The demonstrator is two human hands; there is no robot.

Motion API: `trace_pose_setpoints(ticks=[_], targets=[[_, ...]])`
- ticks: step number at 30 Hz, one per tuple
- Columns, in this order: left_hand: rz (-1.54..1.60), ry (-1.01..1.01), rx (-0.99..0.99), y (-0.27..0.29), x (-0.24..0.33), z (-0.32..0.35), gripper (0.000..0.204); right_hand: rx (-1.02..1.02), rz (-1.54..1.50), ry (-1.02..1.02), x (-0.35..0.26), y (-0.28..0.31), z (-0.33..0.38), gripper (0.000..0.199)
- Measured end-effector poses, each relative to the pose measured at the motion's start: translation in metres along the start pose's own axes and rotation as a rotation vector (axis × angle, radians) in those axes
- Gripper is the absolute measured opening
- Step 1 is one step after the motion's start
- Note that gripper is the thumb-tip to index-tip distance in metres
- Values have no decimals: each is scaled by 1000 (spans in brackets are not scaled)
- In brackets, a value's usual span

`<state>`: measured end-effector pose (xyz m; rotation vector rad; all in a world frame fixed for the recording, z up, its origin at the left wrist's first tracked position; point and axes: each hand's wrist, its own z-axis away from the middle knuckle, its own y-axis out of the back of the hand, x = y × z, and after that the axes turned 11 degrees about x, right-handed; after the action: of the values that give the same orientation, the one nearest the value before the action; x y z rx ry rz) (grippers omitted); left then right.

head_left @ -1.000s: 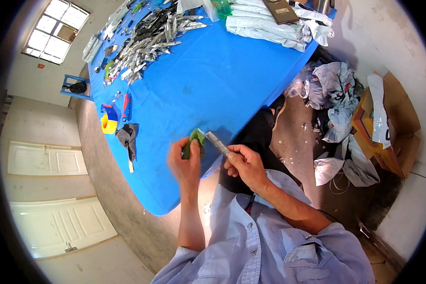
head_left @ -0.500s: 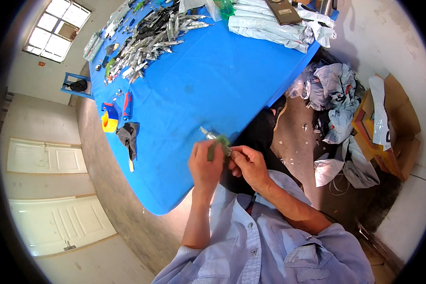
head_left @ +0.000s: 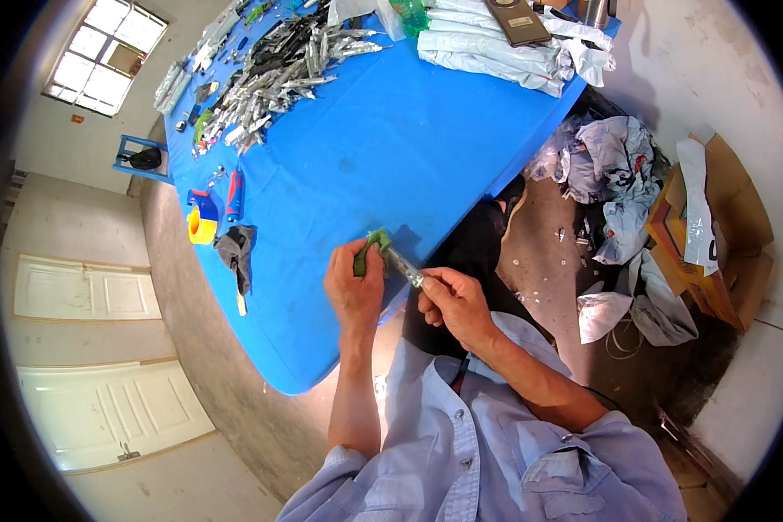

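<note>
I see my left hand (head_left: 354, 291) closed around a green pad (head_left: 370, 248), pressed against a slim metal piece (head_left: 402, 265) that my right hand (head_left: 451, 303) pinches at its near end. Both sit right at the near edge of the blue table (head_left: 391, 148), the metal piece overhanging that edge. Toward the table's middle the blue top lies bare; a dark rag (head_left: 235, 252) and yellow tape dispenser (head_left: 202, 222) lie along its left edge, a heap of metal parts (head_left: 270, 65) at its far end.
</note>
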<state>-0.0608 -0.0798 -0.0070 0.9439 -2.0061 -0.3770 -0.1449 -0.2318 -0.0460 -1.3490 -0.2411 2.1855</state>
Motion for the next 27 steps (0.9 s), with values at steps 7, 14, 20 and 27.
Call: trace_pose_setpoints(ticks=[7,14,20,27], targets=[[137,317,58,19,5,3,14,-6,-27,-14,-3,-1,4,30],[98,27,-100,30,29,34,13,30,-59,-79,-6,-5,4,27],[73,-91,-104,9,20,34,12,28,-125,-164,0,-3,2,25],[66,-47,-28,-3,4,7,12,8,-220,-199,2,0,0,25]])
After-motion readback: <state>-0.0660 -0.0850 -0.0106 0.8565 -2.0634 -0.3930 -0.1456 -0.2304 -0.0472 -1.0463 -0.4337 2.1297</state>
